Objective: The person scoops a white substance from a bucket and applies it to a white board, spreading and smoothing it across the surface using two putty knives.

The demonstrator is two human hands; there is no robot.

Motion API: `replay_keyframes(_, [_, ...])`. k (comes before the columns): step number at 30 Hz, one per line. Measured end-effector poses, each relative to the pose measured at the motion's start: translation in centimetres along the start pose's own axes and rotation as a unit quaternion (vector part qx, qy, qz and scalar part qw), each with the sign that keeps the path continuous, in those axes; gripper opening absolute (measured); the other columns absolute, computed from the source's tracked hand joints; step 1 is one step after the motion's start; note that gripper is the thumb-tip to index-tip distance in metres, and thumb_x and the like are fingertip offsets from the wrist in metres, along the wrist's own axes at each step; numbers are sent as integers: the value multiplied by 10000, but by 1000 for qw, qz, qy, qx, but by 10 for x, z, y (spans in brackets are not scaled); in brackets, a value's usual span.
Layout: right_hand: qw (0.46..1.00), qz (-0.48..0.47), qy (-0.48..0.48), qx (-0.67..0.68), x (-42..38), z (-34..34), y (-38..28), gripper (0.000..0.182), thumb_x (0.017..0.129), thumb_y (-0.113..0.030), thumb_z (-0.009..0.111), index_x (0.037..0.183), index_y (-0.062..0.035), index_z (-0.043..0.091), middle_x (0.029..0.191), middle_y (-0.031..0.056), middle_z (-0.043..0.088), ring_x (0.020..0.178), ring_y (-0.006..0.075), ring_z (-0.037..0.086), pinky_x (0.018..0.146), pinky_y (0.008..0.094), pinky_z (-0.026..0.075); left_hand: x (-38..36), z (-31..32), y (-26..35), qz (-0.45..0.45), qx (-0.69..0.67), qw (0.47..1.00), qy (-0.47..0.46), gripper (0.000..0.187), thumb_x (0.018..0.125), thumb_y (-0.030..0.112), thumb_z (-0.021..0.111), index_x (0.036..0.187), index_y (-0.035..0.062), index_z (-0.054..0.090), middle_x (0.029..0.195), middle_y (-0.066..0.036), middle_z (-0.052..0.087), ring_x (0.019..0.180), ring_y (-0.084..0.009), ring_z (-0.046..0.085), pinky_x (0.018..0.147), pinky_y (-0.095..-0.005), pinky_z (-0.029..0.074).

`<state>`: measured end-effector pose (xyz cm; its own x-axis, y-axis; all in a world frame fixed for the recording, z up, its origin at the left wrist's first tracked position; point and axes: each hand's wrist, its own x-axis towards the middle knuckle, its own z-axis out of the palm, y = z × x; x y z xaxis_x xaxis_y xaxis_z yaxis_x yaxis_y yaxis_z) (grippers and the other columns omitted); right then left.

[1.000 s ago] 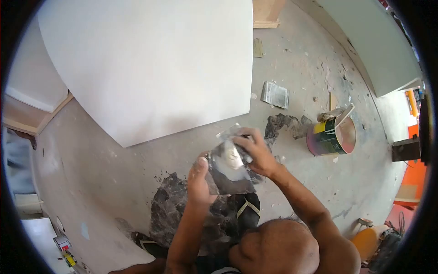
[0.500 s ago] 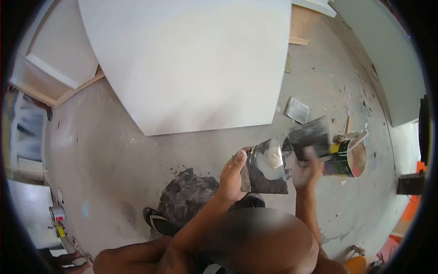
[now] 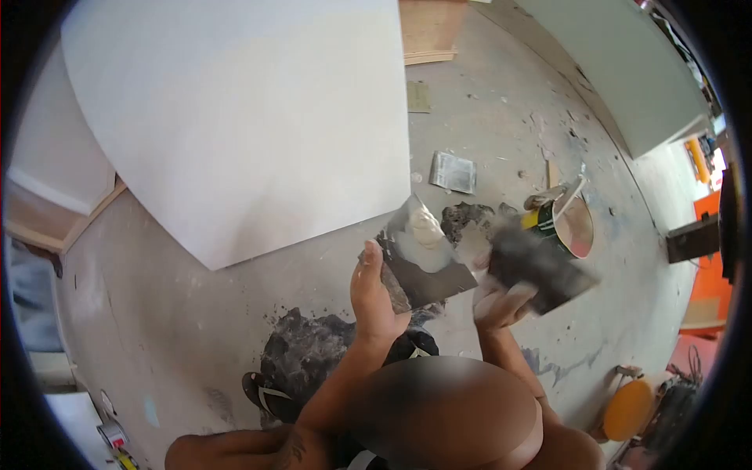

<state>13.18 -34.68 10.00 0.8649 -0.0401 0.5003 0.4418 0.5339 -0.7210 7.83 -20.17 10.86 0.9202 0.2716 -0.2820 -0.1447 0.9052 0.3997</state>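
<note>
My left hand (image 3: 371, 296) is closed around the handle edge of a wide putty knife (image 3: 419, 276), whose flat blade carries a blob of pale putty (image 3: 425, 227) near its far corner. My right hand (image 3: 501, 305) grips a second, dark putty knife (image 3: 540, 266), blurred by motion, just to the right of the first. A small gap seems to lie between the two blades. Behind them a large white panel (image 3: 258, 133) slants across the view. An opened can (image 3: 576, 227) with a pale stick (image 3: 569, 196) in it stands beyond the right blade.
A flat grey square piece (image 3: 453, 172) lies on the floor by the panel. Dark stained patches (image 3: 309, 348) mark the floor near my sandals (image 3: 270, 395). A wooden-edged cabinet (image 3: 431, 31) stands behind the panel. A round orange object (image 3: 628, 409) is at the lower right.
My view has turned to the right, so the panel and can sit further left. The right putty knife has swung lower, its blade now slanting down to the right. Both hands keep their hold.
</note>
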Motion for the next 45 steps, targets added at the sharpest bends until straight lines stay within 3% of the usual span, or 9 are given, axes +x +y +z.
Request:
replay_keyframes(4, [940, -76, -146, -300, -19, -37, 1, 503, 1024, -370, 445, 1300, 49, 475, 1087, 163, 649, 924, 313, 663, 832, 453, 559, 7, 18, 2, 31, 86, 996, 24, 478, 1061, 412, 466, 1301, 4, 537, 1192, -136, 630, 1090, -266, 651, 938, -450, 548])
replay_keyframes(9, [961, 125, 246, -15, 8, -22, -29, 268, 1028, -282, 542, 1171, -56, 528, 1041, 100, 629, 652, 156, 585, 424, 266, 422, 17, 26, 2, 73, 101, 992, -13, 446, 1075, 351, 457, 1280, -38, 537, 1218, -121, 605, 1043, -212, 633, 904, -394, 542])
replay_keyframes(19, [925, 322, 187, -72, -2, 22, -58, 276, 949, -232, 653, 1066, 2, 565, 793, 100, 638, 479, 160, 558, 333, 276, 395, 14, 21, -3, 152, 393, 900, -114, 547, 1072, 406, 460, 1342, -65, 525, 1199, -114, 632, 1099, -184, 588, 958, -321, 466])
replay_keyframes(22, [934, 291, 188, -88, 8, 24, -58, 295, 956, -224, 646, 1081, 30, 565, 788, 108, 636, 468, 166, 554, 334, 286, 402, 11, 21, -3, 213, 504, 817, -184, 373, 1082, 254, 456, 1336, 2, 562, 778, -59, 620, 665, -82, 489, 606, -288, 430])
replay_keyframes(35, [935, 130, 308, -120, 48, 9, -63, 300, 970, -171, 626, 1188, 23, 561, 967, 136, 617, 622, 172, 581, 438, 289, 455, 14, 12, -4, 183, 609, 716, -290, 399, 1069, 308, 501, 1265, -23, 602, 783, -104, 650, 649, -132, 573, 632, -299, 482])
replay_keyframes(38, [976, -67, 111, -172, 41, -30, -66, 302, 1010, -92, 535, 1298, 0, 542, 1174, 156, 584, 750, 193, 577, 503, 314, 461, 26, 4, -3, 29, 316, 944, -93, 472, 1041, 382, 496, 1262, -33, 542, 988, -161, 701, 826, -279, 733, 589, -438, 631])
replay_keyframes(41, [936, -105, -25, -336, 27, -21, -75, 294, 988, -198, 576, 1142, 51, 605, 983, 188, 675, 820, 270, 656, 722, 398, 539, 23, 21, 4, -96, 137, 981, -96, 461, 1032, 391, 509, 1228, -23, 562, 988, -165, 705, 770, -284, 731, 540, -405, 619])
replay_keyframes(43, [962, 189, -126, -150, 30, -15, -95, 299, 955, -178, 609, 1132, 62, 630, 1098, 228, 664, 899, 320, 675, 803, 406, 551, 28, 13, 0, -124, 56, 983, -126, 435, 1017, 349, 532, 1240, -23, 562, 990, -167, 708, 736, -267, 731, 469, -371, 592])
replay_keyframes(45, [819, 69, -344, -454, 36, -16, -75, 529, 798, -116, 723, 1309, -81, 589, 1238, 233, 607, 1002, 384, 659, 866, 411, 549, 31, 6, -2, -189, -7, 969, -159, 420, 999, 312, 548, 1227, -39, 570, 995, -161, 708, 737, -244, 730, 444, -333, 578])
